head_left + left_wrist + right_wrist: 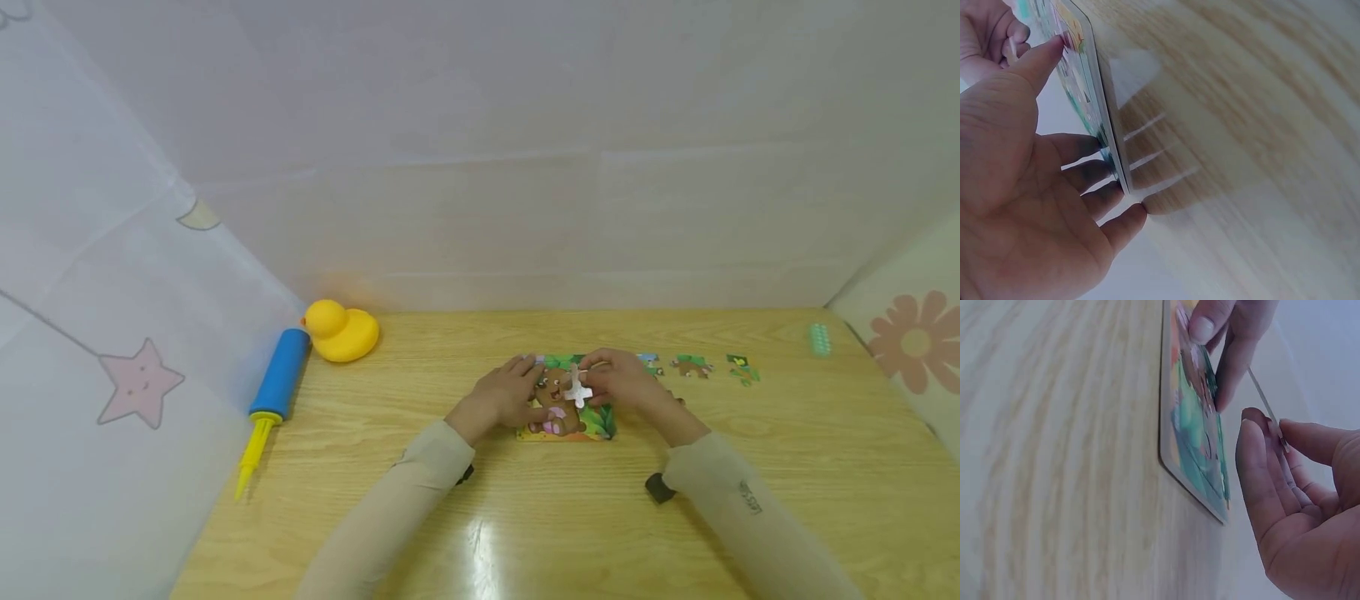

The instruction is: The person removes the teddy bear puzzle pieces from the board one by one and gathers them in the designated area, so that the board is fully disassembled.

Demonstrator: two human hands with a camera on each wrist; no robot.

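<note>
A bear jigsaw puzzle [562, 432] lies on the wooden table, with a picture of a brown bear among green leaves. My left hand [508, 394] rests across its left side, fingers extended; in the left wrist view the thumb touches the picture and the fingertips meet the board's edge. Over the upper right of the puzzle, my right hand [624, 382] pinches a puzzle piece [577, 390] between thumb and fingers, its plain pale side facing the head camera. The right wrist view shows that piece [1263, 394] edge-on, above the board. My hands partly cover the picture.
Loose puzzle pieces [692, 365] lie to the right of the board, some partly behind my right hand. A yellow rubber duck [341, 333] and a blue and yellow hand pump [279, 375] are at the left edge. A small green bumpy object [820, 340] sits at the far right corner.
</note>
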